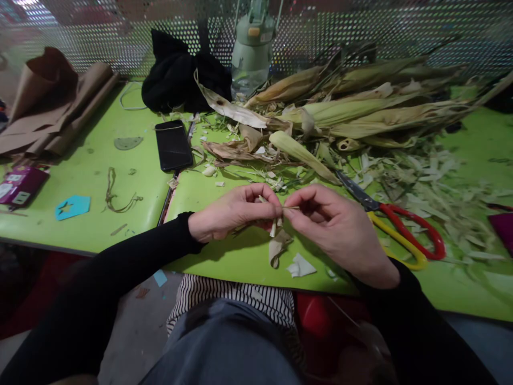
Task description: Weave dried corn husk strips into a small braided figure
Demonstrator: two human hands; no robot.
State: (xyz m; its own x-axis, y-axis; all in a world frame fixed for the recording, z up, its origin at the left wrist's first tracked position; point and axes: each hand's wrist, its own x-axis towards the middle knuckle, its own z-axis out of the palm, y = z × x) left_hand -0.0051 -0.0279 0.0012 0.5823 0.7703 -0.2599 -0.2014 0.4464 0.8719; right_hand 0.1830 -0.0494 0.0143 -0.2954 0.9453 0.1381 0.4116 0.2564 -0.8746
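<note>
My left hand (248,206) is closed in a pinch on a small bundle of corn husk (278,247), whose pale pieces hang below the fingers. Close beside it, my right hand (324,219) pinches a thin husk strip (292,207) that runs between the fingertips of both hands. How the strip meets the bundle is hidden by the fingers. A loose scrap of husk (301,266) lies on the green table (236,256) just below. To the right of my right hand rest scissors (377,206) with one red and one yellow handle loop.
A pile of dry corn husks (344,115) spreads across the back, with shreds (436,182) at right. Behind stand a green bottle (252,51) and a black cloth bag (184,77). A phone (173,145), brown paper (60,101) and blue paper piece (72,207) lie left.
</note>
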